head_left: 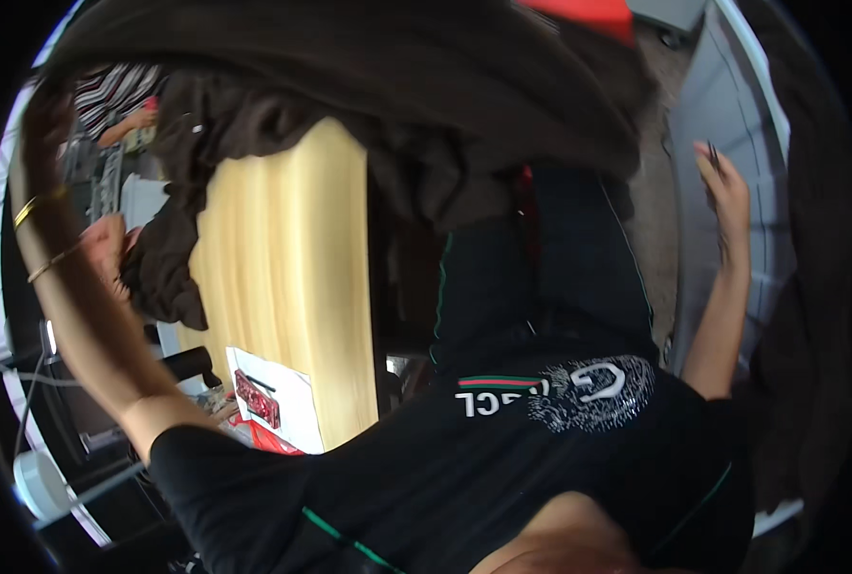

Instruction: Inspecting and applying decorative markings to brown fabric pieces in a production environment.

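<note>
A large dark brown cloth [369,67] arches across the top of the view, and part of it lies bunched [182,249] along the table's left edge. My left hand [48,120], past a gold bracelet, is raised at the cloth's left end and closed on it; its fingers are dim and blurred. Away on the right, my right hand [729,196] is closed with a thin dark thing [715,158] between thumb and fingers. Its kind is too small to make out.
The pale wooden table [302,230] bears a white sheet [297,402] with a red-and-black patterned case [258,399] on it. Beyond the left edge are a person in a striped top [115,91] and another hand [110,244]. A grey-blue panel [722,105] stands at right.
</note>
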Tool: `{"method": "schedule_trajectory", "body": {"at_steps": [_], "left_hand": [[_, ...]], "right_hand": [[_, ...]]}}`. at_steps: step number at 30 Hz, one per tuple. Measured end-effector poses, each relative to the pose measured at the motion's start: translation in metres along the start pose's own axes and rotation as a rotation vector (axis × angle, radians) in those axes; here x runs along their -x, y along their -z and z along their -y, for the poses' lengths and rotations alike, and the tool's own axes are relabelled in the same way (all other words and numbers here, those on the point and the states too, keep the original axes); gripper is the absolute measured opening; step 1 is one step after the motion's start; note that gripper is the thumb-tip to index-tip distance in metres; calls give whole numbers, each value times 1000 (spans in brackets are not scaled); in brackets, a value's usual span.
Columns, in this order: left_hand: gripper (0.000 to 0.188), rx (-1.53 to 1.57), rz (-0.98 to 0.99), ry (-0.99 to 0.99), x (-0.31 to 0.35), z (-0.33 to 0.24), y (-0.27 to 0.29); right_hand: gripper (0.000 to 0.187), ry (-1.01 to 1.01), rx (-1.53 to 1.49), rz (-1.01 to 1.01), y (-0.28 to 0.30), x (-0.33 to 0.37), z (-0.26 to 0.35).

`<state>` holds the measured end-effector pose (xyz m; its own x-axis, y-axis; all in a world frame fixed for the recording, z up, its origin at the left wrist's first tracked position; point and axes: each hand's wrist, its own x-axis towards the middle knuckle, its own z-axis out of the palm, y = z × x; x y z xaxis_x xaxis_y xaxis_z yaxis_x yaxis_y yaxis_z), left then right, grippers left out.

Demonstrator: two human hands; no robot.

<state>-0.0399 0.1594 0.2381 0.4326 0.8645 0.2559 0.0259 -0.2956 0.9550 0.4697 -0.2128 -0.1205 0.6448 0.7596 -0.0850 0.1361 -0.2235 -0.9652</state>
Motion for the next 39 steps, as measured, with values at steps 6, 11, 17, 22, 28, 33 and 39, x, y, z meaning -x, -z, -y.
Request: {"method": "schedule_trajectory", "body": {"at_steps": [6,11,17,22,28,33,39], "left_hand": [[28,-346,-639,-110,-16,-11,224],[32,-827,-911,-146,-27,3,253],[36,-760,-107,-538,-20,141,9],[36,-708,360,-594,35,275,-236],[52,-1166,520,-298,52,343,-386],[33,-1306,683,-192,27,341,-404],[39,-1051,816,-133,33,304,-378]], "right_hand": [[35,-95,-179,-26,-6,-2,-13],[32,-145,-178,43,-10,4,-30],[31,-150,-178,125,-17,5,-34],[31,-183,-186,150,-29,10,-34],[28,-165,-191,207,-28,21,-50],[26,-214,-145,149,-18,26,-69],[26,-271,-242,92,-24,15,-76]]}}
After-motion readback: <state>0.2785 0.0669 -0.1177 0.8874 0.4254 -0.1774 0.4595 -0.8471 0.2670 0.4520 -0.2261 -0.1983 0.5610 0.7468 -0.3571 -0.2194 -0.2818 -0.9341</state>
